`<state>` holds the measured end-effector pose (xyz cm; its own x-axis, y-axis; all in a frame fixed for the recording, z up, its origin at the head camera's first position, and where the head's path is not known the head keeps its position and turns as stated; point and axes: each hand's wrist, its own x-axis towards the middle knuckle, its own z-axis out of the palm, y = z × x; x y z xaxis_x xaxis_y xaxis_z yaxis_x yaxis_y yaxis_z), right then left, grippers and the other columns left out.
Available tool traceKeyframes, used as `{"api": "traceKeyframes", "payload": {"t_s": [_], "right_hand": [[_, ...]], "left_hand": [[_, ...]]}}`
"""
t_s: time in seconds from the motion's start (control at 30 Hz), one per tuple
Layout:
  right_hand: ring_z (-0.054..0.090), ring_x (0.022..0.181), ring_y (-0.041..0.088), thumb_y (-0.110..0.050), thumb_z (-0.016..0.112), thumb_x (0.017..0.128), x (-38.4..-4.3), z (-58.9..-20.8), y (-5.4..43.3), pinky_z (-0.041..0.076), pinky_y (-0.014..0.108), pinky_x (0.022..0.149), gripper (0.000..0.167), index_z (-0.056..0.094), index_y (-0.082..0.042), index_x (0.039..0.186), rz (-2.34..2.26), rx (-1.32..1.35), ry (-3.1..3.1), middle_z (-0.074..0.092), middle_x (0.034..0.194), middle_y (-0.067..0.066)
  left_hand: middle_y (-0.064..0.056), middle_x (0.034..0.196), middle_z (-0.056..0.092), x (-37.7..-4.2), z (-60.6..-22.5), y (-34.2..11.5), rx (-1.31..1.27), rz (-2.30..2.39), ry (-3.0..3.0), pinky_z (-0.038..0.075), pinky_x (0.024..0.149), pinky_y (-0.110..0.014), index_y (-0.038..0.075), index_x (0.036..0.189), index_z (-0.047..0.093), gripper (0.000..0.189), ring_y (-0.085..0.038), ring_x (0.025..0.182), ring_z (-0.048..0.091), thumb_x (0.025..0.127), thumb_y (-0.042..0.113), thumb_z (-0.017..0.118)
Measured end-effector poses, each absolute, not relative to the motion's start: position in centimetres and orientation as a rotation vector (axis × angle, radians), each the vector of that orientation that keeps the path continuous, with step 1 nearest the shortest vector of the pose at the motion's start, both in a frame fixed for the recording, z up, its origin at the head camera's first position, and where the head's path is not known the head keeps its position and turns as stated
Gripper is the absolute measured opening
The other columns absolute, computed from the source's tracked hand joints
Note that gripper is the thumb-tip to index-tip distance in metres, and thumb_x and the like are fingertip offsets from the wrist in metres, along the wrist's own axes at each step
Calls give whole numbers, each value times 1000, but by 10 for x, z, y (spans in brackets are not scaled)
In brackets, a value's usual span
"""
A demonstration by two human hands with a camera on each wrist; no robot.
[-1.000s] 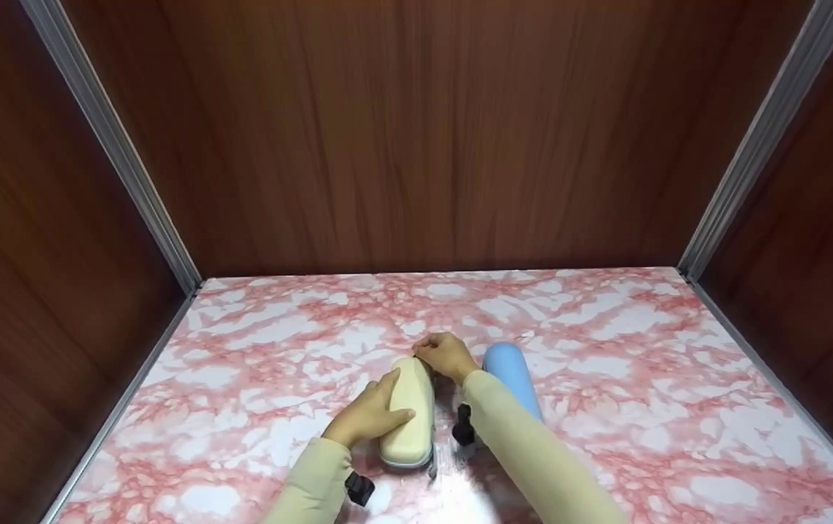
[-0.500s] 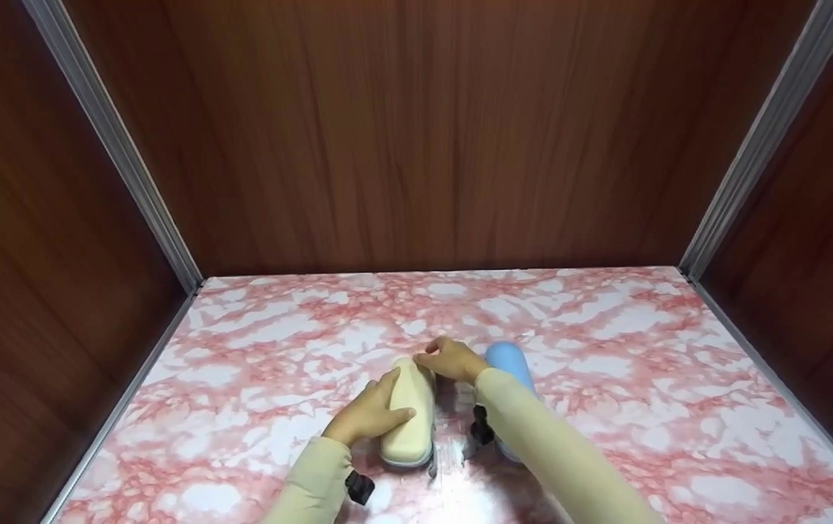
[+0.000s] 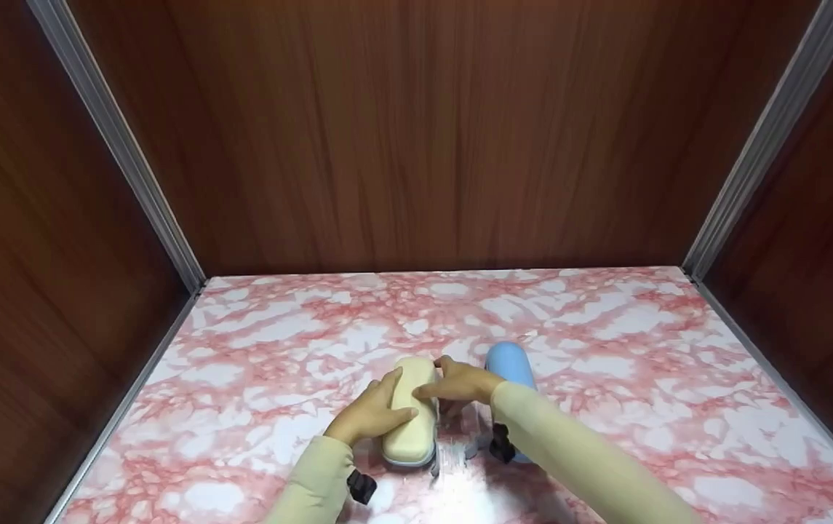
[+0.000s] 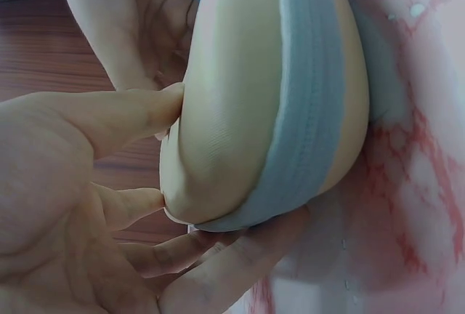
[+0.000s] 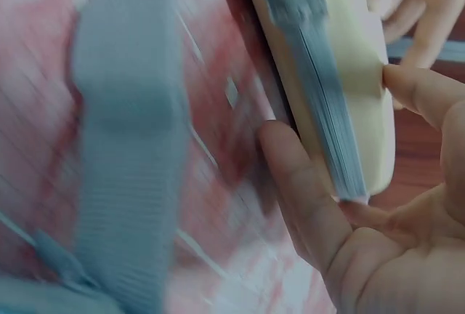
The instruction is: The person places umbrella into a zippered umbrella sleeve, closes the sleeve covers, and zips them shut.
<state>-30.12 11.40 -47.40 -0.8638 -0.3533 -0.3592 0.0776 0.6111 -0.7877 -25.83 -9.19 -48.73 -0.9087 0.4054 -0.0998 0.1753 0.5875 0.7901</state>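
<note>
A long cream zippered hard case (image 3: 414, 438) with rounded ends lies in front of me, and a grey-blue zip band (image 4: 309, 89) runs round its side. My left hand (image 3: 372, 415) holds it from the left, thumb on the top and fingers round the near end and side in the left wrist view. From the right, my right hand (image 3: 463, 383) grips it too. In the right wrist view the thumb presses the cream shell (image 5: 363, 85) while other fingers lie along the lower side and at the end of the zip. The zip looks closed there.
A similar blue case (image 3: 509, 362) lies to the right, partly behind my right forearm. Beside it, a ribbed grey-blue strap (image 5: 131, 154) shows in the right wrist view. The red-and-white marbled table (image 3: 278, 327) is walled by dark wood panels (image 3: 416, 145).
My right hand has moved from the case's far end back along its right side towards me, its thumb coming onto the top. The left hand and both cases stay in place.
</note>
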Motion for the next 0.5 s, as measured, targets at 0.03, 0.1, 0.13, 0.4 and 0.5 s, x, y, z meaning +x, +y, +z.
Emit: {"api": "traceKeyframes", "payload": {"t_s": [0.03,0.1,0.13,0.4,0.5], "right_hand": [[70,77,27,-39,75,88,-299,-475,113,58,39,72,94,22,4,153,-1195,-218,2342,65,104,18],[69,81,29,-38,76,87,-294,-478,112,58,41,76,99,18,4,155,-1225,-224,2342,63,114,21],[69,88,30,-38,76,87,-292,-480,111,57,43,81,100,16,3,156,-1239,-234,2354,60,120,24],[59,115,36,-31,79,84,-278,-490,110,47,49,98,96,21,-11,158,-1351,-397,2420,57,131,29],[64,97,28,-28,77,87,-276,-491,110,53,42,84,85,29,-14,156,-1361,-449,2415,66,110,20]], "left_hand": [[-35,139,40,-258,-487,-92,483,1226,2545,46,96,-56,-5,155,22,82,-38,114,51,94,26,67],[-35,140,39,-259,-488,-93,494,1230,2527,46,96,-56,-6,156,20,83,-37,114,51,94,26,67],[-35,140,38,-259,-488,-93,494,1235,2512,46,96,-55,-5,156,19,84,-37,113,51,94,26,66],[-32,144,35,-260,-486,-98,461,1306,2415,41,99,-56,-1,158,14,94,-37,116,47,83,19,68],[-31,145,37,-263,-486,-100,472,1298,2423,42,99,-55,-2,158,16,94,-37,118,48,82,20,68]]}}
